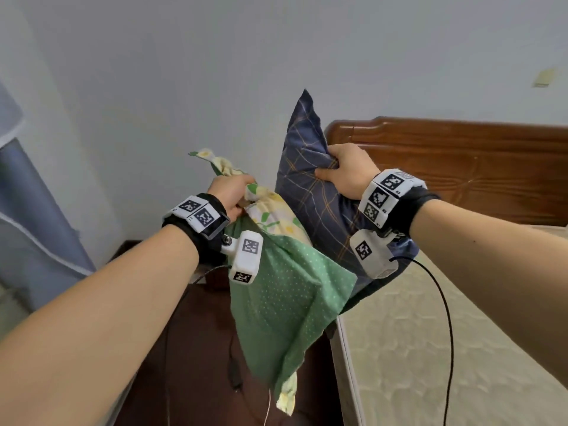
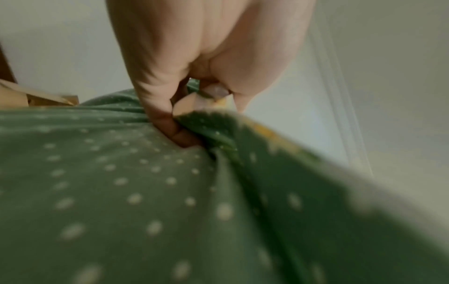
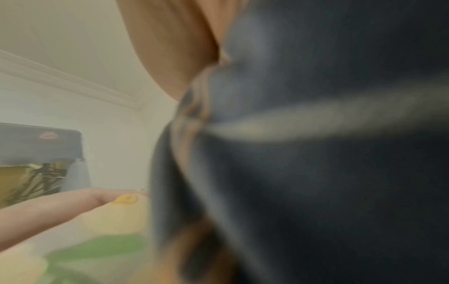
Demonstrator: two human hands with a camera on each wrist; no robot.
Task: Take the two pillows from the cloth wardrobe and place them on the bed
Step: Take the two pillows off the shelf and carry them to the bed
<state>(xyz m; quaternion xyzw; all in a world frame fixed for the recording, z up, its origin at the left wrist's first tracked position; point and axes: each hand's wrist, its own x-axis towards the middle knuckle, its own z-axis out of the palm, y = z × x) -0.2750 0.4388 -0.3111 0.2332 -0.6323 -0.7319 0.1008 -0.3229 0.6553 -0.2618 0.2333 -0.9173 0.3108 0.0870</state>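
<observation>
Presently: right hand (image 1: 344,172) grasps navy pillow (image 1: 310,179), upright, nearest bed (image 1: 430,333) lying rightward; left hand (image 1: 230,195) clenches hanging green pillow (image 1: 282,302).

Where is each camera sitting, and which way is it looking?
Head: worn on the head, looking forward and down; shows both forearms, the left hand gripping the green pillow, the right hand gripping the navy pillow, and the bed.
Left wrist: looks along the left hand at the green pillow.
Right wrist: looks along the right hand at the blurred navy pillow.
Shared: head and left wrist both show the green pillow.
</observation>
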